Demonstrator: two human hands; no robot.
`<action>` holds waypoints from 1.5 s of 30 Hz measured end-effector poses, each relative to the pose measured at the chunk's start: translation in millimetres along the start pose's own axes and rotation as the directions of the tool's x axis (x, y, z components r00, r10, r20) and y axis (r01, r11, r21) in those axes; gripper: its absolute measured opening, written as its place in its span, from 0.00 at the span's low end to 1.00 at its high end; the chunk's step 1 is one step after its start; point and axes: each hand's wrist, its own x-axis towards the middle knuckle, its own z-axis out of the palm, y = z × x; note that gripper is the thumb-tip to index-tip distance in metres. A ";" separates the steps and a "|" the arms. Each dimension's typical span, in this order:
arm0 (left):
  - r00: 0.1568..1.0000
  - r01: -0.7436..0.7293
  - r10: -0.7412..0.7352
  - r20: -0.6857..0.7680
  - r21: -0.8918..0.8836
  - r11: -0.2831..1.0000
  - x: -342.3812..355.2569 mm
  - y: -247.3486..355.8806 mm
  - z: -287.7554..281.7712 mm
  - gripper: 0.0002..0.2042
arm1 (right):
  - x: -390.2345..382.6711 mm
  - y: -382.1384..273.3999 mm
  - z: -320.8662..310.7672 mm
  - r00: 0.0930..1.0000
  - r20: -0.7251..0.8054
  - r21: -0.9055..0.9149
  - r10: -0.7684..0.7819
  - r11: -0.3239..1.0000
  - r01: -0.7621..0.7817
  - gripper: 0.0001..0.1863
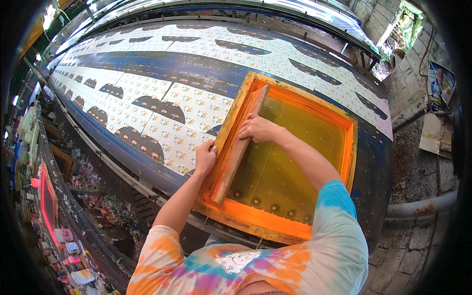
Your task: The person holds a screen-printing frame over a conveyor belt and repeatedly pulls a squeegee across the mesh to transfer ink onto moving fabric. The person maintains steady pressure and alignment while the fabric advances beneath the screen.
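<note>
Your right hand [259, 129] has its fingers clamped on the wooden squeegee [241, 146] lying along the left inside edge of the orange printing frame [275, 222], while your left hand [205, 156] grips that frame's left rail over the patterned cloth [196, 105] on the tabletop.

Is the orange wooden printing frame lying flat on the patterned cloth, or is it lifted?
Flat, it seems: the orange wooden printing frame lies on the patterned cloth; no gap shows under it.

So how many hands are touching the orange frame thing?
2. The left hand grips the orange frame at its left edge. The right hand presses the wooden squeegee inside it.
</note>
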 end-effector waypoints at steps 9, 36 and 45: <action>0.998 0.061 -0.061 -0.006 -0.040 0.997 -5.8 9.4 -5.4 0.14 | -38.1 -18.4 21.4 0.987 -0.057 -0.015 0.148 0.989 -0.149 0.24; 0.997 0.071 -0.068 0.023 -0.143 0.987 1.1 -9.5 0.6 0.12 | -184.9 -123.6 -73.1 0.697 0.066 0.022 0.714 0.697 -0.716 0.17; 0.999 0.031 -0.030 0.013 -0.103 0.994 2.0 -4.4 1.1 0.12 | -197.1 -231.0 -62.1 0.481 0.131 0.044 0.867 0.480 -0.876 0.11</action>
